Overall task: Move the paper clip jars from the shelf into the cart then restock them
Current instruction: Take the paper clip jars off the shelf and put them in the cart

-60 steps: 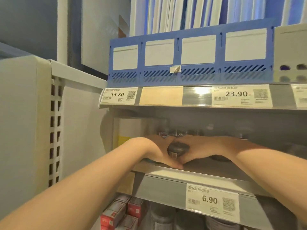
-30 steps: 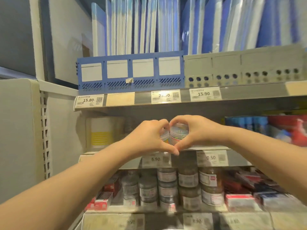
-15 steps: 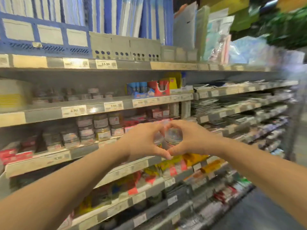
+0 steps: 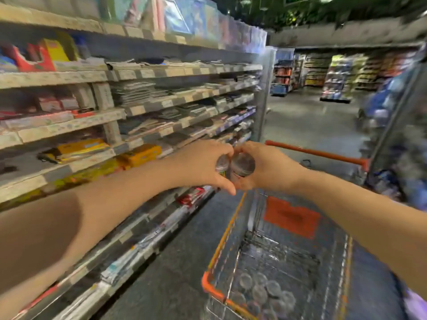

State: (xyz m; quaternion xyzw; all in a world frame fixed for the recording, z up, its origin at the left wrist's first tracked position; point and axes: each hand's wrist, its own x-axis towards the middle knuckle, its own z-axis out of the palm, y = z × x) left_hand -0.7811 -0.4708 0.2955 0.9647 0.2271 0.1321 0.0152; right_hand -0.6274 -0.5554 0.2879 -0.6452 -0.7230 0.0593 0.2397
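fingers (image 4: 218, 148) of the left hand (image 4: 201, 168) are curled over the top of the left jar (image 4: 222, 163), clamped on it. the right hand (image 4: 268, 169) wraps the right jar (image 4: 242, 166) the same way. the two hands touch: fingertips meet above the jars and thumbs meet below, so the jars are pressed side by side between the palms. only their round ends and a sliver of label show. the hands hide the rest, and what is inside cannot be made out.

the jars are held in the air, off the shelves (image 4: 69, 128), which run along the left. they sit close to the cart (image 4: 217, 245), just left of its orange handle (image 4: 316, 153). how high they are above it is hard to judge.

the wire basket of the cart fills the lower right. an orange flap (image 4: 291, 215) lies against its far end. a cluster of loose jars (image 4: 261, 289) lies on the bottom at the near corner, seen only as blurred round tops, too smeared to count. the near end of the cart is cut off by the bottom edge.

motion blur covers everything. the goods on the shelves are streaks of yellow, red and grey, and the price strips cannot be read. both forearms run out of the picture at the sides. grey floor (image 4: 184, 250) shows between shelves and cart.
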